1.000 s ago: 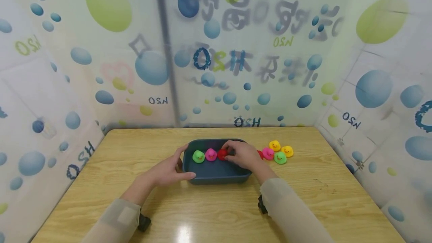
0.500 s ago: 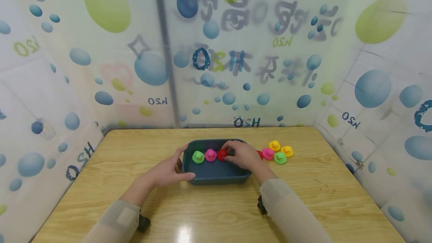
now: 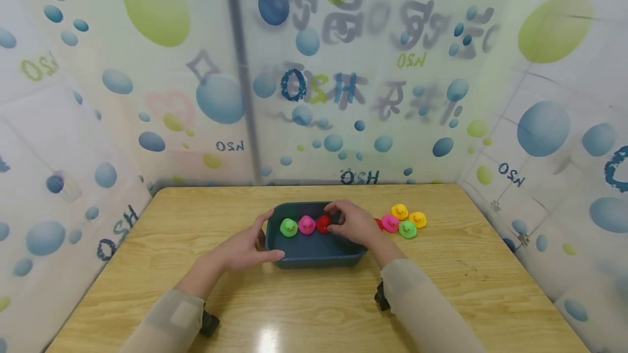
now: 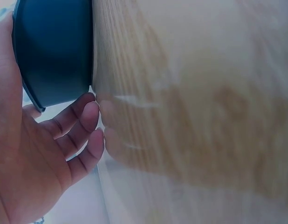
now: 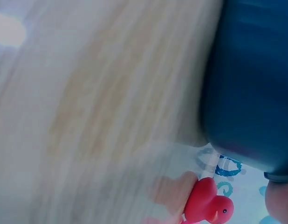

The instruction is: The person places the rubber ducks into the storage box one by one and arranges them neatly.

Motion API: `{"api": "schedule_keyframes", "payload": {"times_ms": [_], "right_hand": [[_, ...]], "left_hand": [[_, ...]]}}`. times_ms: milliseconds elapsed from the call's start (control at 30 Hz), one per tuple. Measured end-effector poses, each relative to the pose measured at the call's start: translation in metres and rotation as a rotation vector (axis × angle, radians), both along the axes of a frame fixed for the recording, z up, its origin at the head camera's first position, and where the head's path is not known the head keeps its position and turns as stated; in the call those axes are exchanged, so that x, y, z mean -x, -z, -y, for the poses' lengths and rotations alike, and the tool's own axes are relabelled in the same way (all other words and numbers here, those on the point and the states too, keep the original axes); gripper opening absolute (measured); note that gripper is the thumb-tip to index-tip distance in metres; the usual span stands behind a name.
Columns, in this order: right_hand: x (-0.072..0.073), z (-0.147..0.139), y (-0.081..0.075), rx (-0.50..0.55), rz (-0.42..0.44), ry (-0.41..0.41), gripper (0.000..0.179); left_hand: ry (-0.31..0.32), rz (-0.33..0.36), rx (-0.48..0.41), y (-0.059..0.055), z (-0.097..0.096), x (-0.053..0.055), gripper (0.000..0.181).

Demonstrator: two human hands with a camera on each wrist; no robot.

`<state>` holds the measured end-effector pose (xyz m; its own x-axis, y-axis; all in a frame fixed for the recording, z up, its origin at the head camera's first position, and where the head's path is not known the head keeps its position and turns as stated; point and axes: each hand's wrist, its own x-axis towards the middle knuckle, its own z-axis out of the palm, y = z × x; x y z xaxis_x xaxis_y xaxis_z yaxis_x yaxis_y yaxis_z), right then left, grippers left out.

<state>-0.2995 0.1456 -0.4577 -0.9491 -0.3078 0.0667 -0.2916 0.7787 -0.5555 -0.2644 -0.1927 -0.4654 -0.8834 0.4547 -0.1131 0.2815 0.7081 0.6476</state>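
Inside a blue box, at 1 o'clock from the middle: a red duck. Close around it, the thumb and bent fingers of a right hand, reaching in over the box's 3 o'clock end. Cannot tell if pinching the duck or just touching. In a row with the red duck, going toward 9 o'clock: first a pink duck, then a green duck, both upright. At the box's 9 o'clock end, a left hand, gripping the box, with the thumb over the rim at 8 o'clock.

Outside the box, at 3 o'clock, more ducks in a bunch: a second red duck, partly hidden behind the right hand, then a second pink duck, with a second green duck at its 4 o'clock and two yellow ducks at 1 and 3 o'clock. Under everything, a wooden table. At 12 o'clock, behind the table, a white wall with blue and green spots.
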Motion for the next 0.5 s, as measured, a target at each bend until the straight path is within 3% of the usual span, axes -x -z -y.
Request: {"api": "schedule_keyframes", "payload": {"times_ms": [267, 500], "right_hand": [[0.0, -0.022, -0.007, 0.253, -0.047, -0.047, 0.039], [-0.013, -0.059, -0.02, 0.241, -0.061, 0.019, 0.038]], "left_hand": [[-0.003, 0.004, 0.007, 0.001, 0.0, 0.0, 0.117], [-0.007, 0.013, 0.008, -0.003, 0.0, 0.0, 0.116]]}}
